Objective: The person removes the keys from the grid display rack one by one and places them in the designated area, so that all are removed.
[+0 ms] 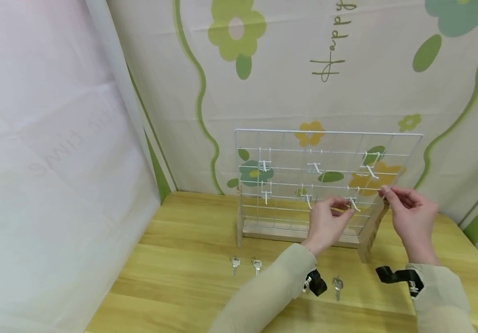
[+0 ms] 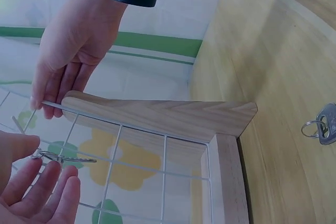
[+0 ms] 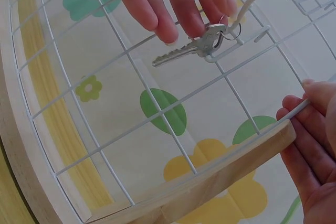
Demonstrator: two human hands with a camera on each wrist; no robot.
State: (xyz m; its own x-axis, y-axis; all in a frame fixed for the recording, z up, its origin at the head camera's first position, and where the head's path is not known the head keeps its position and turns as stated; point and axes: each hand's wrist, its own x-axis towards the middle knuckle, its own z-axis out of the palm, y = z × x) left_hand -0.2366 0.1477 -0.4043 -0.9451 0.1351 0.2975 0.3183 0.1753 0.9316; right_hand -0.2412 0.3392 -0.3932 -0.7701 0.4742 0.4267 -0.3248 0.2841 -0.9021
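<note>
My left hand pinches the ring of a silver key at a white hook on the lower right of a white wire grid rack. The ring lies round or against the hook's arm; I cannot tell which. The key's blade points down along the grid, below the fingertips. My right hand grips the grid's right edge with thumb and fingers, by the top of the wooden side support. Both hands also show in each wrist view.
Several other white hooks hang on the grid in two rows. On the wooden table before the rack lie a key, a second key and a third key. A floral cloth hangs behind.
</note>
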